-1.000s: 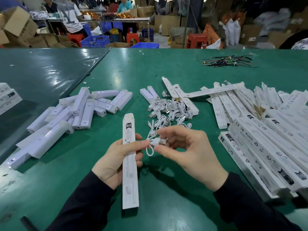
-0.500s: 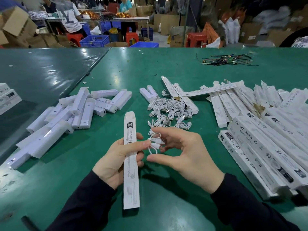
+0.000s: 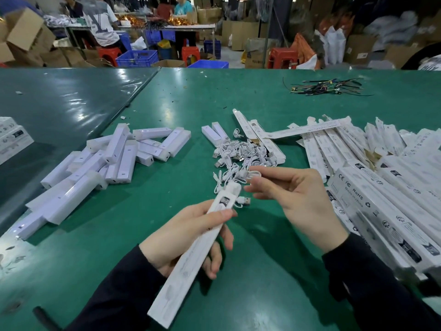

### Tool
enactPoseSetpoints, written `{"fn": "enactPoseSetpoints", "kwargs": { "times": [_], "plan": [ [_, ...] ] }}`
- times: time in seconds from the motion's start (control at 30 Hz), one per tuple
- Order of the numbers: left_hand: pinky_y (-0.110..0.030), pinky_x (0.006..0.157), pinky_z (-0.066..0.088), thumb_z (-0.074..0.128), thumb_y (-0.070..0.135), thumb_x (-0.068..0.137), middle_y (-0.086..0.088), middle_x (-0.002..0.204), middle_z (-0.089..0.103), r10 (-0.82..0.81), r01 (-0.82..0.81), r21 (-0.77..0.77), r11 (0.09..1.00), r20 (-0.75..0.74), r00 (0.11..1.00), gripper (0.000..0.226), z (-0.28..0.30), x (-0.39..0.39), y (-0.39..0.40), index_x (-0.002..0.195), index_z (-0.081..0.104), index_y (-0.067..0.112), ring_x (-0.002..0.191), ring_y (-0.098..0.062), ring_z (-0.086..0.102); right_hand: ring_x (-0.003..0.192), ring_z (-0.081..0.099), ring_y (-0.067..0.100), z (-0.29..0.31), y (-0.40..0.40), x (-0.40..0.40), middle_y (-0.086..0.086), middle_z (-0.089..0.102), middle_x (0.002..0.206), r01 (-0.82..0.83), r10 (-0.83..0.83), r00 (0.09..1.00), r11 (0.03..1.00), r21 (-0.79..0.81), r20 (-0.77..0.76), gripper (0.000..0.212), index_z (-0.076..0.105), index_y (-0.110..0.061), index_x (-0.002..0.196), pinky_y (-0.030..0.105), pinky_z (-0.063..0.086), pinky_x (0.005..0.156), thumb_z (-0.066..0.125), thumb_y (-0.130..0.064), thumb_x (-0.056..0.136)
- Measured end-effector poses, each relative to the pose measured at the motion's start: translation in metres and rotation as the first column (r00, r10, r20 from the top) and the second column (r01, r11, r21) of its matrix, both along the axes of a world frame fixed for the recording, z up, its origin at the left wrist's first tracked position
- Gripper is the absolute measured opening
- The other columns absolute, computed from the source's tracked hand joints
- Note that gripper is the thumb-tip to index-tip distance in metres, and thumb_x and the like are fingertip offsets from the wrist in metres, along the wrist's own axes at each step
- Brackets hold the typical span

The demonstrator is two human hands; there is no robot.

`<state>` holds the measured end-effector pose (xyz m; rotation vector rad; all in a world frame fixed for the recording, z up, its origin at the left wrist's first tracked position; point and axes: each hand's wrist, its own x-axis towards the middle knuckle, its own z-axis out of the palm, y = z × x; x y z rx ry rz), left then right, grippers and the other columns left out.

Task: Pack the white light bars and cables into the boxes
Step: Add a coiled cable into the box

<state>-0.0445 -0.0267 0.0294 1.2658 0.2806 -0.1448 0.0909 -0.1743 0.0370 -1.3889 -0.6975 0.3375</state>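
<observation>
Your left hand [image 3: 188, 235] grips the tilted box [image 3: 191, 254], a cable [image 3: 243, 201] hangs at its top end, and your right hand [image 3: 300, 199] hovers released above the worktop [image 3: 262, 283].

A glossy green table top [image 3: 238, 96] carries a tangle of thin dark wires [image 3: 327, 86] at its far right. Beyond it stand blue plastic crates [image 3: 137, 58], red plastic stools [image 3: 282, 58] and brown cardboard cartons [image 3: 241, 34].
</observation>
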Motion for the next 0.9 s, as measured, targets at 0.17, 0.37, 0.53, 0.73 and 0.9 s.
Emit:
{"fn": "enactPoseSetpoints", "kwargs": {
  "times": [0.17,0.37,0.53,0.73,0.9],
  "plan": [
    [-0.021,0.034,0.043,0.063,0.029,0.083,-0.014,0.061,0.055,-0.08,0.08,0.026,0.996,0.003,0.997,0.044,-0.002,-0.001,-0.002,0.114,0.047,0.002,0.031,-0.017,0.049,0.085,0.07,0.01,-0.004,0.0,-0.001,0.002,0.077,0.092,-0.064,0.08,0.991,0.989,-0.135,0.112,0.021,0.076,-0.017,0.101,0.019,0.055,0.078,0.07,-0.004,0.086],
    [-0.02,0.033,0.042,0.063,0.028,0.083,-0.011,0.058,0.054,-0.056,0.055,0.042,0.998,0.003,0.998,0.05,-0.005,-0.001,-0.001,0.117,0.044,-0.003,0.03,-0.015,0.047,0.093,0.067,0.008,-0.005,-0.004,0.005,-0.01,0.074,0.096,-0.053,0.13,0.959,0.956,-0.288,0.253,0.019,0.076,-0.018,0.107,0.025,0.051,0.087,0.068,-0.014,0.09],
    [-0.02,0.033,0.042,0.062,0.027,0.084,-0.012,0.059,0.054,-0.077,0.076,0.036,0.996,0.005,0.997,0.046,-0.006,-0.001,0.0,0.116,0.047,-0.001,0.03,-0.016,0.046,0.096,0.067,0.019,-0.003,-0.007,0.011,-0.006,0.074,0.098,0.002,0.062,0.958,0.975,-0.224,0.28,0.02,0.076,-0.018,0.108,0.034,0.053,0.088,0.067,-0.012,0.091],
    [-0.02,0.033,0.042,0.059,0.026,0.085,-0.016,0.063,0.055,-0.119,0.119,0.018,0.993,0.017,0.993,0.041,-0.005,-0.002,0.0,0.116,0.05,0.0,0.03,-0.017,0.048,0.089,0.067,0.015,-0.002,-0.005,0.003,-0.003,0.07,0.098,-0.109,0.171,0.941,0.97,-0.22,0.291,0.023,0.073,-0.009,0.111,0.027,0.054,0.086,0.064,-0.002,0.091],
    [-0.02,0.033,0.042,0.06,0.026,0.085,-0.016,0.063,0.054,-0.111,0.111,0.023,0.994,0.028,0.993,0.041,-0.005,-0.002,0.001,0.116,0.05,0.0,0.031,-0.017,0.047,0.089,0.064,0.01,0.002,-0.009,0.008,-0.001,0.068,0.102,-0.073,0.149,0.931,0.971,-0.229,0.334,0.025,0.073,-0.009,0.111,0.026,0.051,0.085,0.063,0.0,0.091]
  ]
}}
